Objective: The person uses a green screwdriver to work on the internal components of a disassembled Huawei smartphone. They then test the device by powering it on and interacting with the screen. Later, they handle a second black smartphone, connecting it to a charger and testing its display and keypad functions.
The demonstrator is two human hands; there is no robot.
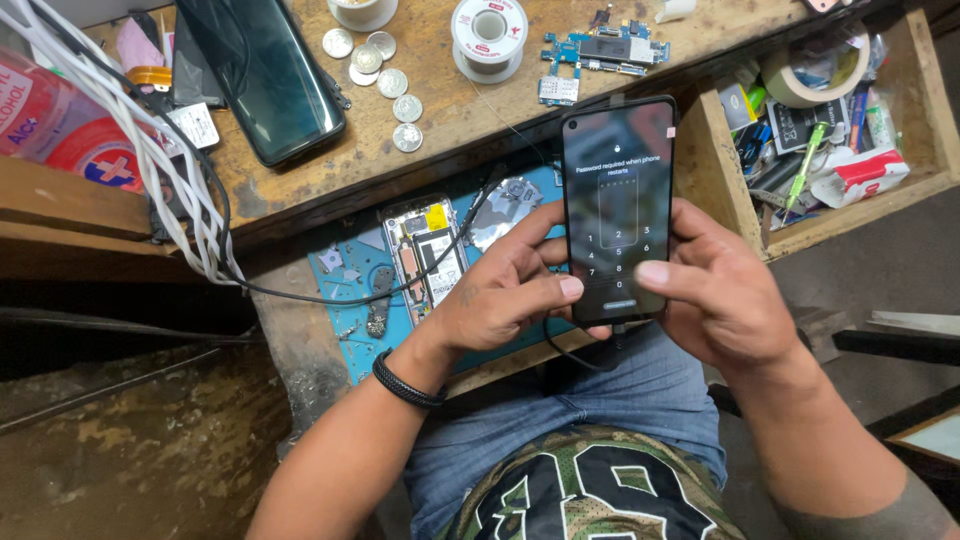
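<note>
Holding a black smartphone (618,205) upright over the lap, both hands have their grip clamped on it: left hand (500,290) on one edge, right hand (722,295) on the other, thumbs on the lit keypad screen. Its bottom edge and cable (575,355) are mostly hidden behind fingers. Just behind the smartphone, a blue mat (350,290) with an opened phone (425,255) sits partly covered. Beyond that, the table (440,110) is crowded, little free room.

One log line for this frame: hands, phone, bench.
left hand: holds phone, thumb at edge | right hand: holds phone, thumb on lit keypad | cable: plugged in below | bench: opened phone on blue mat, coins
</note>
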